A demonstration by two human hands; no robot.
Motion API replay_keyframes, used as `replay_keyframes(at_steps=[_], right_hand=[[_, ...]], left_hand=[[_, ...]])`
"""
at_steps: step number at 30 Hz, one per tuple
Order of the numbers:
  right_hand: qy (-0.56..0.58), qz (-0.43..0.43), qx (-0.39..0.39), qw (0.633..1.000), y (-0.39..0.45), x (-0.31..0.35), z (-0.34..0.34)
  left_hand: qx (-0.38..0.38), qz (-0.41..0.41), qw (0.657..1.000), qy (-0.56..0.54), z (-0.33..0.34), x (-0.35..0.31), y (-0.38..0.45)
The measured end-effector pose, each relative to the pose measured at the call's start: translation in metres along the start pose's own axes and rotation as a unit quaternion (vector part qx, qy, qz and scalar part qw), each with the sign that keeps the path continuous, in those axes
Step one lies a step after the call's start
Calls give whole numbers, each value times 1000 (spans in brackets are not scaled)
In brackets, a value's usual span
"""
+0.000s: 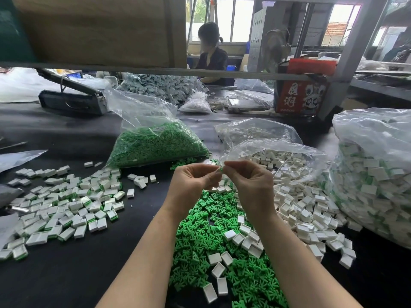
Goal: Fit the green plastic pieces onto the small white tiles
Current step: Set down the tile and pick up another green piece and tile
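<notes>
Both hands meet above the table's middle. My left hand (pixel 195 177) curls its fingers round a small white tile, which is mostly hidden. My right hand (pixel 249 181) pinches a green plastic piece (pixel 220 170) against that tile at the fingertips. Beneath my forearms lies a loose heap of green pieces (pixel 200 241) with white tiles (pixel 242 237) scattered over it. More empty white tiles (pixel 307 210) spread to the right. A pile of fitted tiles with green edges (pixel 66 207) lies on the left.
A clear bag of green pieces (pixel 155 143) lies behind the hands, next to an open bag of white tiles (pixel 278 156). A big bag of finished tiles (pixel 373 174) stands at right. A red box (pixel 300 96) and another person (pixel 211 54) are beyond.
</notes>
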State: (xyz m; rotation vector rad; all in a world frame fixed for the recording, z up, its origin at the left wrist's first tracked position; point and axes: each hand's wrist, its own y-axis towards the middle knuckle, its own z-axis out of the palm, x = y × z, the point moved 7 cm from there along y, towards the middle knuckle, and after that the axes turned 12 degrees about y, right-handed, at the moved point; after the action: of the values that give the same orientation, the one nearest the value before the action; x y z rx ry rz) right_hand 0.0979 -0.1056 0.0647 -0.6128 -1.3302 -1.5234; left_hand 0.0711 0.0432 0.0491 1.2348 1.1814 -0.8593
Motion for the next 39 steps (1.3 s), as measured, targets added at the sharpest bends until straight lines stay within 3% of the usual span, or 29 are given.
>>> replay_keyframes(at_steps=[10, 16, 18, 22, 26, 34, 39], right_hand=[[-47, 24, 44, 998, 4, -5, 0], [-247, 39, 126, 960, 1, -14, 11], [-265, 46, 145, 952, -1, -16, 15], [-239, 67, 149, 957, -2, -18, 15], [-154, 108, 139, 972, -5, -21, 18], [-108, 174, 164, 965, -6, -25, 20], [-81, 225, 196, 951, -11, -31, 19]], left_hand=[[-16, 7, 1000, 13, -4, 2, 3], [-5, 14, 999, 44, -2, 4, 3], [1, 8, 999, 53, -2, 6, 4], [27, -29, 996, 77, -3, 12, 4], [128, -75, 987, 60, 12, 21, -4], [157, -34, 980, 117, 18, 13, -8], [205, -36, 973, 95, 19, 15, -9]])
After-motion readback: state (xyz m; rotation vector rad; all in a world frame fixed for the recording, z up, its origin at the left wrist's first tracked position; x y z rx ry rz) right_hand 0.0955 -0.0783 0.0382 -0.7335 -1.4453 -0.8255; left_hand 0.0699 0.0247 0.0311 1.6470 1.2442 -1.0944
